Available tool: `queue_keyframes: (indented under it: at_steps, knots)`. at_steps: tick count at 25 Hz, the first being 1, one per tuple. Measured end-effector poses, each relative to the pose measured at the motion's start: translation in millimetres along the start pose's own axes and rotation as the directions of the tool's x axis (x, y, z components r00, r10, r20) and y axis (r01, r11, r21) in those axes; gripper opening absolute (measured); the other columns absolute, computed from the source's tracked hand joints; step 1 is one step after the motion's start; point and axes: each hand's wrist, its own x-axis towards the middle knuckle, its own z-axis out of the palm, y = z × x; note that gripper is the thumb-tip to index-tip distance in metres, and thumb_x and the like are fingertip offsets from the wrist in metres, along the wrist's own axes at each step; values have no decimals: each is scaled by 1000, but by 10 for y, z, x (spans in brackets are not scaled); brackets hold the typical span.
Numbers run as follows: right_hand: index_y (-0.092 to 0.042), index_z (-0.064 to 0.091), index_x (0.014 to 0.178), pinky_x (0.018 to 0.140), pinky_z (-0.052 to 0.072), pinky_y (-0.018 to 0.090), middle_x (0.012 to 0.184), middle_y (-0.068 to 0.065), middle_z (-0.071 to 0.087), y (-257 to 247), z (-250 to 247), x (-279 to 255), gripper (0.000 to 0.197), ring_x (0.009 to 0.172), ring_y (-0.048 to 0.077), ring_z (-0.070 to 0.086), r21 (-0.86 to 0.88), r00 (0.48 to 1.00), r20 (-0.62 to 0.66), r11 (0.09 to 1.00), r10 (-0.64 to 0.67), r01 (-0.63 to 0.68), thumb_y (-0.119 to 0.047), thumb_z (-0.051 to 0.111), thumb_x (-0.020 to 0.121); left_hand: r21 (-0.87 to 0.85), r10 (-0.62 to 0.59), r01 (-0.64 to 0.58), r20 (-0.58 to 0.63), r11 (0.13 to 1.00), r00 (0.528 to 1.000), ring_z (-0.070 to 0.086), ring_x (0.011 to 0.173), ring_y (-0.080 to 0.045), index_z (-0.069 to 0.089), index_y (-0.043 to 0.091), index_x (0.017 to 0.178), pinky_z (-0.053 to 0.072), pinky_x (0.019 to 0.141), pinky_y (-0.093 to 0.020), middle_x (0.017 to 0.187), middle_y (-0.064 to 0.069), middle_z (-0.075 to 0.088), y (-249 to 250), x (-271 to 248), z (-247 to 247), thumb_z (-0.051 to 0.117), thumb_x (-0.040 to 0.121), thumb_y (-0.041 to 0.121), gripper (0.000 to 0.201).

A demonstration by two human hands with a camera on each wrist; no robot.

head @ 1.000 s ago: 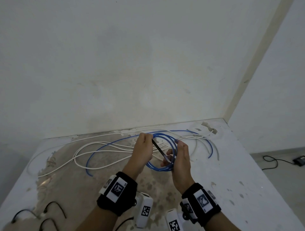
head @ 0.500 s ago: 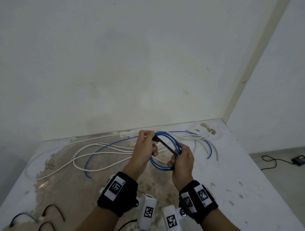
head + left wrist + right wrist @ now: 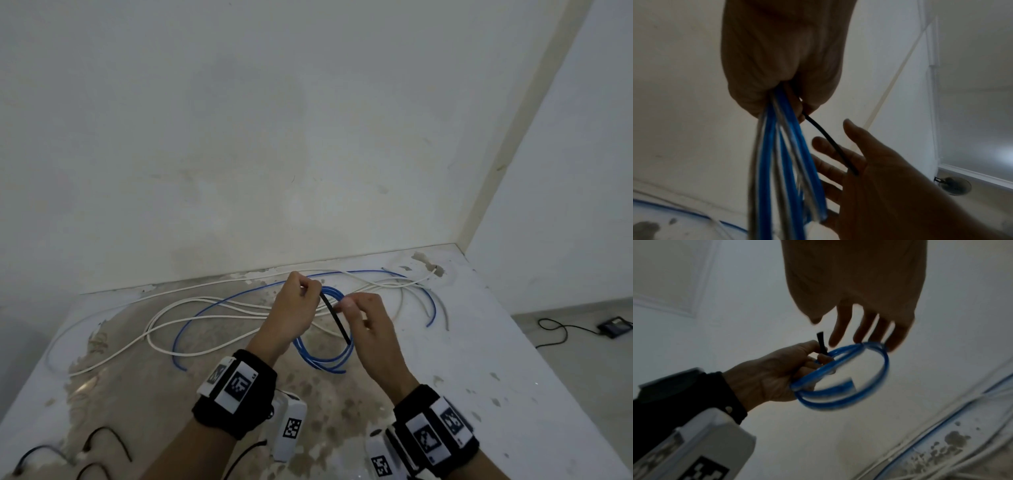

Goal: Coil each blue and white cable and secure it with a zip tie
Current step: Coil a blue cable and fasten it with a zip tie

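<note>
A blue cable coil [image 3: 322, 362] hangs above the table. My left hand [image 3: 308, 291] grips its top together with one end of a black zip tie [image 3: 337, 320]. The tie slants down to the right across the coil, its lower end free. My right hand [image 3: 346, 303] is just right of the coil's top with straight, spread fingers and holds nothing. In the left wrist view the blue strands [image 3: 777, 146] and the tie [image 3: 830, 142] come out of my fist. In the right wrist view my right fingertips [image 3: 859, 335] hover at the coil [image 3: 838, 397] rim.
Loose white cables [image 3: 191, 337] and another blue cable [image 3: 219, 305] sprawl over the stained table [image 3: 479, 359] behind the hands. Several black zip ties [image 3: 102, 442] lie at the near left. A wall stands close behind. A black lead and box [image 3: 613, 327] lie on the floor at right.
My right hand has let go of the coil and the tie's lower end and opened its fingers. The coil now hangs from my left hand alone.
</note>
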Motion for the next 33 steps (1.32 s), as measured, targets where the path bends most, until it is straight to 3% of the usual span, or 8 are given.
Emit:
queue_keyframes:
  at_steps: [3,6,12,16,20,22,25,33]
  knots:
    - [-14,72,91,81,45,10,114,-3,52,-80,-75,-20,27,115,4,51,-31,974,223,999,40,-34,-31,54,100,-27,-43,44,66,999,997,38,55,-11,46,18,90,31,50,-25,81,-2,56,20,-11,-33,47,95,38,21]
    - [-15,70,90,81,44,5,122,-4,47,-136,-123,-49,22,120,-4,45,-67,952,298,996,69,-51,-29,56,100,-57,-85,91,98,994,992,35,51,-11,47,17,91,28,47,-25,80,-3,57,37,-33,-47,48,96,38,22]
    - [-31,65,75,104,47,39,126,-9,48,-162,-292,-33,25,119,2,52,-23,917,386,994,104,-103,-34,58,99,-176,-61,84,131,981,989,29,42,-9,44,14,85,21,44,-25,68,-5,53,109,-51,-160,54,97,26,20]
    - [-32,64,76,106,45,44,125,-8,49,-184,-298,-79,25,119,6,52,-28,941,333,998,63,-57,-35,56,99,-142,-3,33,207,989,978,37,42,-6,58,18,102,31,45,-22,71,2,66,162,-133,-207,65,91,32,19]
    - [-33,65,75,98,49,35,129,-9,47,-227,-325,-142,24,124,1,49,-4,945,320,998,62,-64,-33,59,98,-23,120,-118,222,993,968,48,44,1,65,23,112,38,51,-15,91,2,76,156,-194,-241,64,93,30,20]
    - [-30,65,74,89,50,23,131,-9,46,-267,-348,-152,24,122,-2,50,17,945,323,997,60,-69,-31,60,98,57,238,-249,162,967,958,64,69,5,67,25,107,45,66,-14,96,8,74,127,-188,-237,63,93,27,15]
    - [-21,63,76,82,50,12,130,-6,45,-320,-376,-164,24,117,-5,53,32,936,349,998,37,-51,-26,59,99,112,338,-353,132,929,932,66,98,-7,67,32,104,50,86,-24,98,16,72,87,-158,-279,64,93,26,13]
    - [-12,60,79,81,47,11,118,8,49,-336,-485,-285,21,99,4,57,53,938,347,998,21,-42,-16,56,100,152,457,-483,178,862,871,67,95,-7,66,28,106,52,84,-27,88,14,70,36,-214,-224,64,93,28,13]
